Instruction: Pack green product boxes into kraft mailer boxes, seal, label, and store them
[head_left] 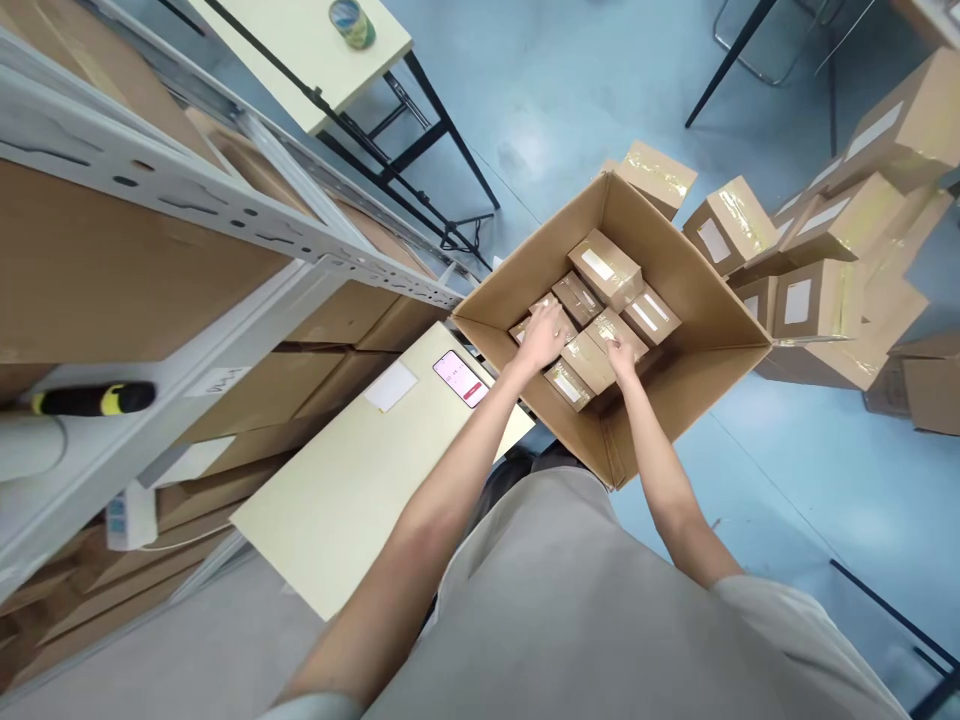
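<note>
Both my hands reach down into a large open cardboard carton with several small taped cardboard boxes inside. My left hand is closed with bent fingers over a small cardboard box on the carton's left side; the fingers partly cover it. Toward the middle, my right hand pinches the edge of a taped cardboard box. Behind them lies a box with a white label, and to its right a smaller labelled box. Another small box sits near the carton's front wall.
Left of the carton, a cream table bears a phone and a white paper. Metal shelving holds cartons and a black-yellow screwdriver. Stacked boxes stand right. A tape roll lies on the far table.
</note>
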